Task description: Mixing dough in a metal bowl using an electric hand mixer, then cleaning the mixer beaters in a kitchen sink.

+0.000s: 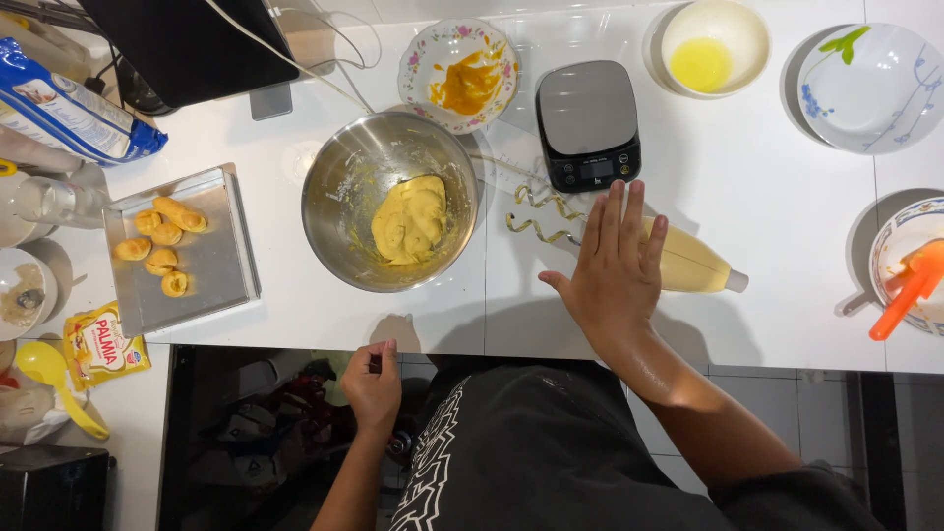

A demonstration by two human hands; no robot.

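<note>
left hand (372, 382): closed, contents unclear | right hand (618, 267): flat, half-hiding piping bag (693, 265)

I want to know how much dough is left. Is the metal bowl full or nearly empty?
Nearly empty. The metal bowl holds only one lump of yellow dough at its bottom, and most of the inner wall shows bare, with smears.

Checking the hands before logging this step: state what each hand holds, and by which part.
Right hand lies flat, fingers spread, on the cream-filled piping bag near its wide end, not closed on it. Left hand is curled at the counter edge; whether it holds anything cannot be told.
</note>
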